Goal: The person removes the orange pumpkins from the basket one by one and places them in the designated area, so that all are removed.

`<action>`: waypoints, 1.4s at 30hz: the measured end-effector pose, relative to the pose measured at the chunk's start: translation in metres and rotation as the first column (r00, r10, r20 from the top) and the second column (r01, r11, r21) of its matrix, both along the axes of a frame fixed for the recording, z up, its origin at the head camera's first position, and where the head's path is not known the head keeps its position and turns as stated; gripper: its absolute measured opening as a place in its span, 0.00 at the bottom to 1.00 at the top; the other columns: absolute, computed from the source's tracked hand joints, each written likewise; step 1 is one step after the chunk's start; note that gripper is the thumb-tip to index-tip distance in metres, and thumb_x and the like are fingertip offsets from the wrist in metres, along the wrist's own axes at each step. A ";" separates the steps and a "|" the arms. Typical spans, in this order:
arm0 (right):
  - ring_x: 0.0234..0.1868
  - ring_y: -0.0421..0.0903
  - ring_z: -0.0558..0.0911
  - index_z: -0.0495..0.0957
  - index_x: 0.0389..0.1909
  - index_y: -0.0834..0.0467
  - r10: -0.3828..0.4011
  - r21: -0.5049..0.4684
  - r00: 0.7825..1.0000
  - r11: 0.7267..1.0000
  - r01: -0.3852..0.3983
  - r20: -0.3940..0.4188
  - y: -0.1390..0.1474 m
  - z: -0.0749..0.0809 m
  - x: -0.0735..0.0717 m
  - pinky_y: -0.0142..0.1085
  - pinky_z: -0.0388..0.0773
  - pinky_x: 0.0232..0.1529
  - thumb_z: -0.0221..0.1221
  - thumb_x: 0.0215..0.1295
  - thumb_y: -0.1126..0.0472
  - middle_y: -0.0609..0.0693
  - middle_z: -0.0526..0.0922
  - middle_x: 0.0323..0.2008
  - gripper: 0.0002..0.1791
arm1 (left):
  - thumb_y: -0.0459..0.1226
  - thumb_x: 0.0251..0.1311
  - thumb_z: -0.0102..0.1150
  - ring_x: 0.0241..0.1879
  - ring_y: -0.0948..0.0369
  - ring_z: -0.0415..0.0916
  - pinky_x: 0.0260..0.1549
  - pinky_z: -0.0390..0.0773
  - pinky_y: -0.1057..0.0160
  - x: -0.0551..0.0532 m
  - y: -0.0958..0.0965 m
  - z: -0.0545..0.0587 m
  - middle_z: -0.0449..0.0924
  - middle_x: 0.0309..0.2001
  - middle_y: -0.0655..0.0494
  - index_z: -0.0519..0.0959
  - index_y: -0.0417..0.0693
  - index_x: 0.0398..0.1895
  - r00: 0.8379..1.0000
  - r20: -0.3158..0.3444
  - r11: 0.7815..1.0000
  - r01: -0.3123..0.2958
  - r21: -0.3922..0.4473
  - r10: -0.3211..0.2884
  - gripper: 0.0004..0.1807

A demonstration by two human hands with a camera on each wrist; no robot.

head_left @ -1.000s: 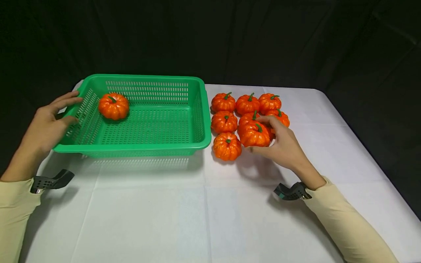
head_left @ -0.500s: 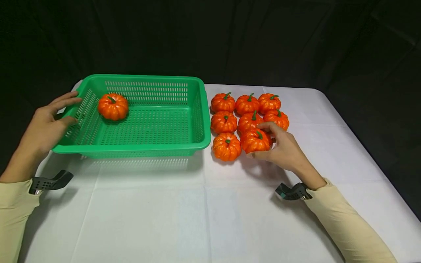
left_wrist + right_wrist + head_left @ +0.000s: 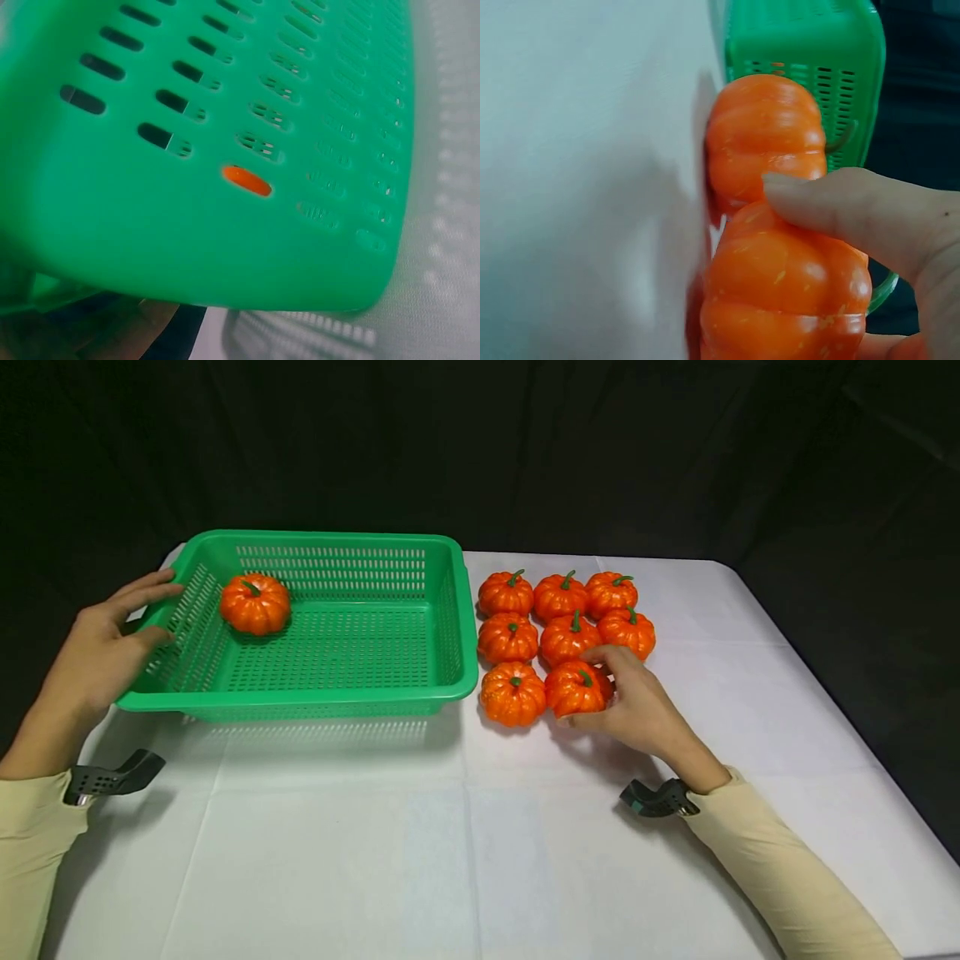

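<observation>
My right hand point(image 3: 633, 706) holds a small orange pumpkin point(image 3: 576, 689) with a green stem, thumb on its near side and fingers at the back. It sits low in the front row, right beside another pumpkin point(image 3: 513, 695). The right wrist view shows the thumb across the top of the held pumpkin point(image 3: 784, 300), close against its neighbour point(image 3: 761, 139). My left hand point(image 3: 108, 643) grips the left rim of a green slotted basket point(image 3: 300, 697). One pumpkin point(image 3: 256, 605) lies inside at the left end. In the left wrist view the basket wall point(image 3: 150, 217) hides most of that hand.
Behind the held pumpkin stand more pumpkins in rows, among them a middle one point(image 3: 567, 642) and a back-left one point(image 3: 506, 595) near the basket's right wall. A white cloth point(image 3: 337, 860) covers the table, and a dark curtain point(image 3: 480, 452) hangs behind.
My right hand has lowered the pumpkin toward the near side, into line beside the front-row pumpkin; the ones behind it show more fully. My left hand stays at the basket rim.
</observation>
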State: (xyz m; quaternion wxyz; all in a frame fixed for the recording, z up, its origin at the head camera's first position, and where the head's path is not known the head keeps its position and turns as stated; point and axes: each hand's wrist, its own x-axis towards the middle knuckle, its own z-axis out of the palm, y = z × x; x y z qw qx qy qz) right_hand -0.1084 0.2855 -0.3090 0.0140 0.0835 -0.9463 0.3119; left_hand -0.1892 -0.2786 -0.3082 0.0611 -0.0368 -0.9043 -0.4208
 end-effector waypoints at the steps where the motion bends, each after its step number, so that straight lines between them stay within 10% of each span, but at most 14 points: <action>1: 0.51 0.57 0.73 0.71 0.62 0.63 -0.002 0.010 1.000 1.000 0.002 0.001 0.000 -0.001 0.000 0.51 0.70 0.53 0.83 0.47 0.56 0.60 0.74 0.57 0.44 | 0.29 0.73 0.43 0.80 0.43 0.41 0.73 0.40 0.34 0.000 0.000 0.000 0.50 0.83 0.51 0.64 0.36 0.77 1.000 -0.001 1.000 0.001 0.001 -0.001 0.29; 19: 0.63 0.62 0.70 0.66 0.67 0.68 0.040 0.076 0.999 0.996 -0.041 0.021 -0.003 -0.001 -0.001 0.59 0.66 0.65 0.83 0.49 0.51 0.65 0.71 0.62 0.51 | 0.28 0.73 0.43 0.80 0.44 0.42 0.74 0.40 0.36 0.001 0.000 0.000 0.51 0.82 0.50 0.65 0.35 0.77 1.000 -0.007 1.000 0.004 0.004 -0.004 0.29; 42: 0.62 0.50 0.73 0.71 0.69 0.59 0.195 0.029 0.964 0.981 -0.193 -0.182 -0.073 0.074 -0.024 0.52 0.73 0.60 0.74 0.61 0.49 0.50 0.74 0.65 0.39 | 0.28 0.73 0.44 0.81 0.48 0.42 0.74 0.39 0.38 -0.001 0.001 0.002 0.51 0.82 0.53 0.65 0.36 0.77 1.000 0.004 1.000 0.000 0.004 0.000 0.29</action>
